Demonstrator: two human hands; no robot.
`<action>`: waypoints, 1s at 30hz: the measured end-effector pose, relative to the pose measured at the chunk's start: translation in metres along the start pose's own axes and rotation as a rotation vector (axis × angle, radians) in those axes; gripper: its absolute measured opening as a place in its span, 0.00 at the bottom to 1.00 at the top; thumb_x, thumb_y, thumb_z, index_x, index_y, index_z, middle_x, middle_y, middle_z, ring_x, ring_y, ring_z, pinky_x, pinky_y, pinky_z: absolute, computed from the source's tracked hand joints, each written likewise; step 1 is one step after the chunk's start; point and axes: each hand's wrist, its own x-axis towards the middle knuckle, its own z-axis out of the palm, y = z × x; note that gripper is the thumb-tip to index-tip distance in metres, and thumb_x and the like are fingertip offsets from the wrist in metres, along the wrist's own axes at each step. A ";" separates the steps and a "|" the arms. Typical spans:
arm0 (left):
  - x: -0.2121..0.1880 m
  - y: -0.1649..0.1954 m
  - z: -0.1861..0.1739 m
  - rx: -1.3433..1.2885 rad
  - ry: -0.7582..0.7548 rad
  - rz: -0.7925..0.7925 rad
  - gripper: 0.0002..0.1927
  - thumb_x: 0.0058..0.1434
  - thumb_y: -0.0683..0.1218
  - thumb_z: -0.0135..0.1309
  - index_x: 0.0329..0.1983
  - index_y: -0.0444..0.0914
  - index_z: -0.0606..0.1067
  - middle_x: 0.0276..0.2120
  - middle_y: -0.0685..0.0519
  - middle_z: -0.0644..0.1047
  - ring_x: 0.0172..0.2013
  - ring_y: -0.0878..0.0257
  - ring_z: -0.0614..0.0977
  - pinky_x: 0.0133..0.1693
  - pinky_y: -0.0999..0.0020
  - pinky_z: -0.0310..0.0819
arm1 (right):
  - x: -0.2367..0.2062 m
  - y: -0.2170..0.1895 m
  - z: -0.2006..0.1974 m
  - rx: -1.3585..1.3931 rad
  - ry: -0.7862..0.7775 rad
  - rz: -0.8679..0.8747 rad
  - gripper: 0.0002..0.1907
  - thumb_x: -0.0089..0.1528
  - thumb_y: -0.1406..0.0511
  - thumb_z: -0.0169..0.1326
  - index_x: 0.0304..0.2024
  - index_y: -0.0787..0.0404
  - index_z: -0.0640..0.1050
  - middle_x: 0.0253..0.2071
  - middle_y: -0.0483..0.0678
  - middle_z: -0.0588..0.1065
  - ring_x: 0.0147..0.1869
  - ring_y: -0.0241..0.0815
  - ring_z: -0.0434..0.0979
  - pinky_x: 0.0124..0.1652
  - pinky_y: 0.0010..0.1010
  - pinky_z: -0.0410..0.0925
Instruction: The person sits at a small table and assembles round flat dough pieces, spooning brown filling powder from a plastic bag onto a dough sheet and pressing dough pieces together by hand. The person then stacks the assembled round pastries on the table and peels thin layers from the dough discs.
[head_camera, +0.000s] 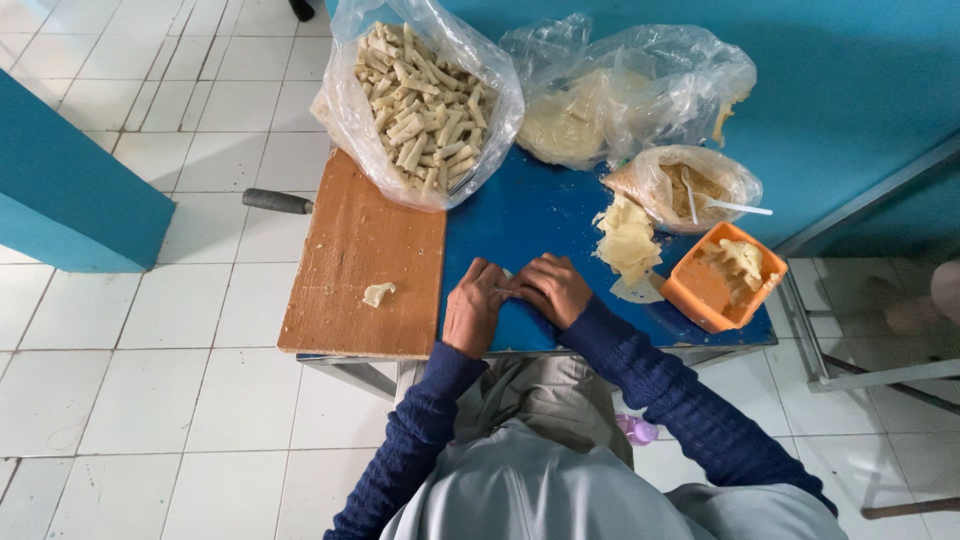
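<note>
Head view, and I am looking straight down on a small blue table (540, 215) set on a floor of white tiles (130, 400), with a teal wall (850, 90) behind it and a teal block (70, 190) at the left. My left hand (473, 305) and right hand (551, 288) meet at the table's near edge, about the middle, both curled down with fingertips together over a small pale wrapper (506, 276). Only a sliver of it shows between them. Both grips are narrow, pinched onto that wrapper.

A wooden cutting board (360, 270) covers the table's left side, with a small scrap of dough (378, 293) lying near its near edge and a dark handle (277, 201) sticking out past its far left corner. At the far left corner a clear plastic bag of rolled pastry sticks (420, 95) stands open. Beside it, along the far edge, a second plastic bag (610, 95) holds flat round wrappers. Toward the right edge sits a smaller bag of filling (685, 185) with a white spoon (735, 207) in it. A stack of pale wrappers (628, 245) lies just right of my right hand, and an orange square tub (722, 277) sits at the near right corner. A metal frame (850, 375) stands on the floor to the right.
</note>
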 end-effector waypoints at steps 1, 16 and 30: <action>0.000 0.000 0.000 0.005 0.001 -0.001 0.04 0.56 0.37 0.54 0.35 0.34 0.75 0.38 0.45 0.71 0.40 0.45 0.77 0.39 0.52 0.71 | 0.001 -0.001 0.001 0.003 -0.014 0.021 0.09 0.61 0.59 0.61 0.37 0.57 0.81 0.39 0.44 0.77 0.45 0.47 0.75 0.45 0.40 0.67; -0.002 -0.002 0.003 0.177 0.058 0.018 0.08 0.57 0.37 0.55 0.40 0.35 0.75 0.43 0.45 0.72 0.45 0.46 0.75 0.44 0.53 0.71 | 0.010 -0.024 -0.009 -0.163 0.142 -0.056 0.06 0.58 0.63 0.62 0.38 0.53 0.82 0.40 0.41 0.75 0.45 0.43 0.74 0.42 0.38 0.63; -0.004 -0.008 0.006 0.218 0.125 0.002 0.14 0.62 0.36 0.51 0.51 0.31 0.74 0.45 0.41 0.71 0.46 0.43 0.75 0.46 0.52 0.71 | 0.009 -0.040 -0.010 -0.481 0.061 -0.038 0.21 0.60 0.66 0.55 0.57 0.49 0.79 0.56 0.42 0.75 0.58 0.44 0.73 0.53 0.42 0.64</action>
